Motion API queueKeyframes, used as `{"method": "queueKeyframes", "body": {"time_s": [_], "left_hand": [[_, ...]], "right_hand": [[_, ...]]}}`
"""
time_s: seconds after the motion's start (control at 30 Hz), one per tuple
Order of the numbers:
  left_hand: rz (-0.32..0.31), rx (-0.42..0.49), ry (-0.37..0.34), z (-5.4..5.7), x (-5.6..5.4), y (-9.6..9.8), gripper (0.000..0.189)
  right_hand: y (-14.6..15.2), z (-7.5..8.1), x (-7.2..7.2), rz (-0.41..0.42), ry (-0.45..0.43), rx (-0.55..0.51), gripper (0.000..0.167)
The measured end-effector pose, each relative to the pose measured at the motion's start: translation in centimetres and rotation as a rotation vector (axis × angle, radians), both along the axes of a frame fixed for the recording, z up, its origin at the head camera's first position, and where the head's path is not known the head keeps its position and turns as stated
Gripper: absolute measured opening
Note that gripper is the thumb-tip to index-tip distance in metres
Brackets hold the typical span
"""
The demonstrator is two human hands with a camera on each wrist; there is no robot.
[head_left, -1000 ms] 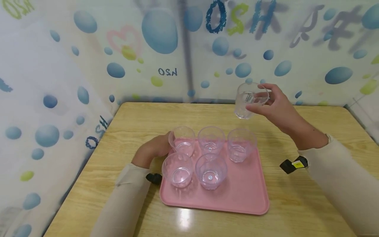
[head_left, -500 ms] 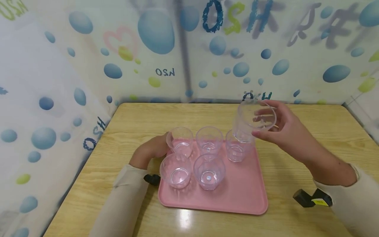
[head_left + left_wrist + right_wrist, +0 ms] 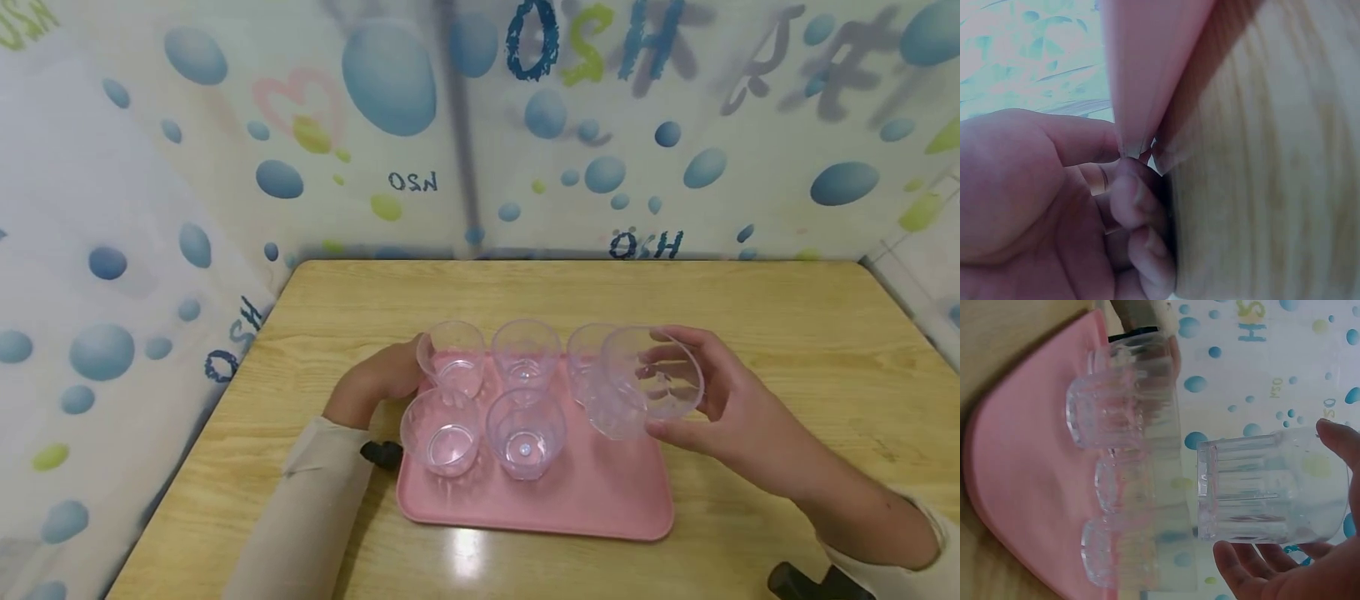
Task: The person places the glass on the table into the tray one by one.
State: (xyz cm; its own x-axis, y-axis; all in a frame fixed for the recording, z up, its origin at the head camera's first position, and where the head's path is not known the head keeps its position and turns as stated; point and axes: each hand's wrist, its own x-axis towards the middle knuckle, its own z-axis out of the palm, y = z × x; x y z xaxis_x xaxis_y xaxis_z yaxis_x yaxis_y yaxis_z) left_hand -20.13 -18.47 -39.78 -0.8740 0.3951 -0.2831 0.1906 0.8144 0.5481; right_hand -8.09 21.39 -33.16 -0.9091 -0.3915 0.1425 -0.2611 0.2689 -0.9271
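My right hand [image 3: 738, 417] grips a clear plastic cup [image 3: 652, 375] between thumb and fingers. The cup is upright with a slight tilt, raised over the right side of a pink tray [image 3: 600, 500]. In the right wrist view, the held cup [image 3: 1260, 487] shows a faceted lower part, its base apart from the tray [image 3: 1022, 444]. At the tray's back left, my left hand [image 3: 382, 379] pinches the tray edge; the left wrist view shows thumb and curled fingers [image 3: 1138, 200] at its corner. Three matching cups form the back row, the right one [image 3: 585, 358] partly covered by the held cup.
Two more clear cups stand in the front row, one at left [image 3: 441, 433] and one in the middle [image 3: 525, 437]. The tray lies on a wooden table [image 3: 330, 300]. A wall with blue dots [image 3: 390, 75] rises behind the table and along its left.
My right hand has brought the cup from beyond the tray's back right down and nearer, over the tray's right side. The left hand and the standing cups have stayed in place.
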Motion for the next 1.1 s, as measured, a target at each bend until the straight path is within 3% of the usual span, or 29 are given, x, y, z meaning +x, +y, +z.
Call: {"method": "queueKeyframes", "body": {"time_s": [0.27, 0.6, 1.1], "left_hand": [[-0.016, 0.013, 0.028, 0.2, -0.6, 0.1, 0.044], [-0.007, -0.003, 0.004, 0.1, -0.1, -0.4, 0.044], [0.01, -0.012, -0.015, 0.1, -0.1, 0.5, 0.056]], "right_hand": [[-0.3, -1.9, 1.2, 0.022, -0.019, 0.006, 0.082], [-1.0, -4.9, 2.1, -0.031, -0.072, 0.113, 0.085], [-0.8, -6.0, 2.1, -0.076, -0.131, 0.16, 0.09]]}}
